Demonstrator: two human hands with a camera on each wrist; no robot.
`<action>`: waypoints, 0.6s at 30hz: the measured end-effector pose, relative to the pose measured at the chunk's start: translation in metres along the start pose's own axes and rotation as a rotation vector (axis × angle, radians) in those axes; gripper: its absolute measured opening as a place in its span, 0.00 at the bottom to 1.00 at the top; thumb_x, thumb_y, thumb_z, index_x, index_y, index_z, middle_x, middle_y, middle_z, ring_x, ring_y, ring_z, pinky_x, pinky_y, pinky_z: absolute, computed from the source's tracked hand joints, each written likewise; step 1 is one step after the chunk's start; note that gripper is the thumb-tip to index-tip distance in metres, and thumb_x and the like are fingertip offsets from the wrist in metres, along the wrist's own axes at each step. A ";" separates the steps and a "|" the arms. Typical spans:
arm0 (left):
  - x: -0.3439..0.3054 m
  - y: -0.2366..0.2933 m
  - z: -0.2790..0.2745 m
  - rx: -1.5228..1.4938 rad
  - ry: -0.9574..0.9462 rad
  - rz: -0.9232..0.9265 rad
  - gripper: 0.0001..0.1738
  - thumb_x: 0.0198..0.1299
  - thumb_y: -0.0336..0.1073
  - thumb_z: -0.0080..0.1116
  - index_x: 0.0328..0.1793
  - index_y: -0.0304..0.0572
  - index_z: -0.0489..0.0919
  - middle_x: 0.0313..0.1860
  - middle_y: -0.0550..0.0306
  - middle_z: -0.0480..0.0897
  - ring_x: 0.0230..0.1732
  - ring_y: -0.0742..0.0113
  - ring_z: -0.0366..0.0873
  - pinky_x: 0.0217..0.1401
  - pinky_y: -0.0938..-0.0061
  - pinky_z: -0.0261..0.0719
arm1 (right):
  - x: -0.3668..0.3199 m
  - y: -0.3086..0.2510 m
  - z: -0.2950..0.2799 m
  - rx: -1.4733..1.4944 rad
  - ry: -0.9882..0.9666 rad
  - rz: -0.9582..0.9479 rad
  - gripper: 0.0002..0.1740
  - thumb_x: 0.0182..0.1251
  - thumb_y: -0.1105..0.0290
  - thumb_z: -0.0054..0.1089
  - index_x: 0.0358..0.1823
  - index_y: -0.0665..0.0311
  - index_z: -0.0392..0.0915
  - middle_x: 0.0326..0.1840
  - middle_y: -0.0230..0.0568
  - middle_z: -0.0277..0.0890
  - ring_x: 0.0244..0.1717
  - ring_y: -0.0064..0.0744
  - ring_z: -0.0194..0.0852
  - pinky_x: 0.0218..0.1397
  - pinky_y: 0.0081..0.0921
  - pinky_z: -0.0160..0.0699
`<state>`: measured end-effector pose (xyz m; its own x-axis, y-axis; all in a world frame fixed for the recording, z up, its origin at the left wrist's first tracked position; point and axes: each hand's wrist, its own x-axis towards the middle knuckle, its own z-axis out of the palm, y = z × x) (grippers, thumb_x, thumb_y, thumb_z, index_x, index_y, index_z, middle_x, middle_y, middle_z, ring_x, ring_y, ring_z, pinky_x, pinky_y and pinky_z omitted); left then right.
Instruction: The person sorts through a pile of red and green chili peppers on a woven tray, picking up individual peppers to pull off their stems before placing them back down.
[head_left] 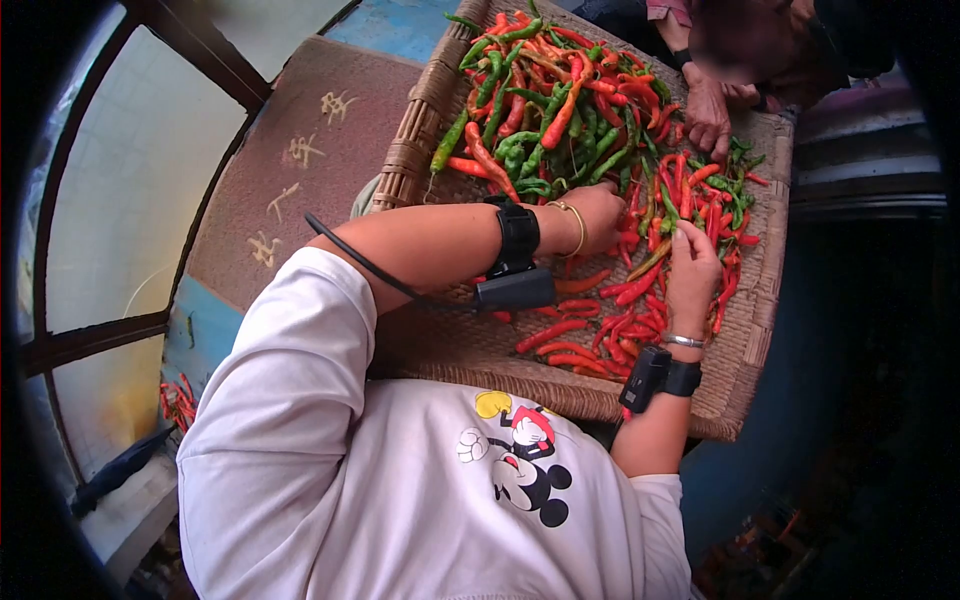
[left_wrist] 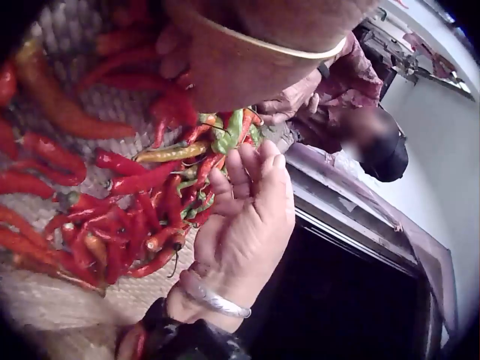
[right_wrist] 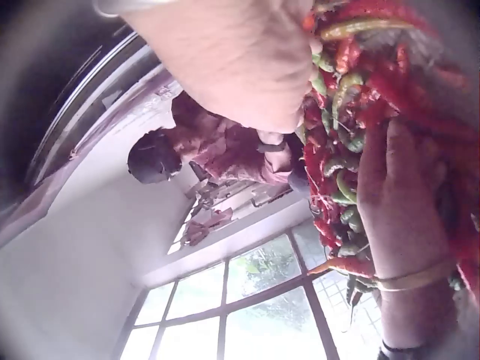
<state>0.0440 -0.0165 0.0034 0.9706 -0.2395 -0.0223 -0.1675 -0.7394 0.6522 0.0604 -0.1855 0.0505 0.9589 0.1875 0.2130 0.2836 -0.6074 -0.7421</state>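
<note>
Red and green peppers are heaped in a woven basket, with mostly red ones spread nearer the wearer. My left hand, wearing a gold bangle, reaches down at the heap's lower edge. In the right wrist view, the left hand lies against red peppers, its fingertips hidden. My right hand, with a silver bracelet, is just right of it over the peppers. The left wrist view shows the right hand palm visible, fingers loosely bent, nothing seen in it, beside a light green pepper.
Across the basket another person's hand touches the peppers. A brown mat with pale markings lies left of the basket, by framed window panes. More red peppers lie at the far left.
</note>
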 end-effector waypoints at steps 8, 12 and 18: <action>0.005 -0.006 0.011 -0.198 0.100 0.070 0.23 0.42 0.38 0.60 0.47 0.40 0.74 0.42 0.46 0.72 0.45 0.49 0.71 0.47 0.66 0.70 | -0.003 0.003 0.014 0.200 -0.161 0.124 0.13 0.61 0.67 0.49 0.43 0.66 0.73 0.30 0.29 0.72 0.30 0.14 0.68 0.28 0.12 0.65; -0.008 0.006 0.010 -0.310 0.231 0.234 0.21 0.42 0.37 0.59 0.46 0.40 0.74 0.42 0.46 0.72 0.44 0.50 0.71 0.46 0.66 0.71 | -0.004 -0.002 0.016 0.359 -0.193 0.353 0.15 0.62 0.64 0.49 0.45 0.67 0.72 0.34 0.32 0.72 0.31 0.17 0.69 0.29 0.12 0.66; -0.032 0.030 0.008 -0.014 0.051 0.379 0.20 0.43 0.35 0.56 0.45 0.40 0.72 0.41 0.49 0.71 0.34 0.52 0.75 0.34 0.65 0.76 | -0.004 0.008 0.020 0.450 -0.252 0.363 0.14 0.60 0.67 0.52 0.43 0.68 0.72 0.34 0.31 0.73 0.33 0.17 0.69 0.34 0.13 0.67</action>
<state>0.0068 -0.0358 0.0177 0.8477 -0.4626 0.2596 -0.5140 -0.5956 0.6173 0.0587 -0.1758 0.0305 0.9458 0.2401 -0.2186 -0.1442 -0.2928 -0.9453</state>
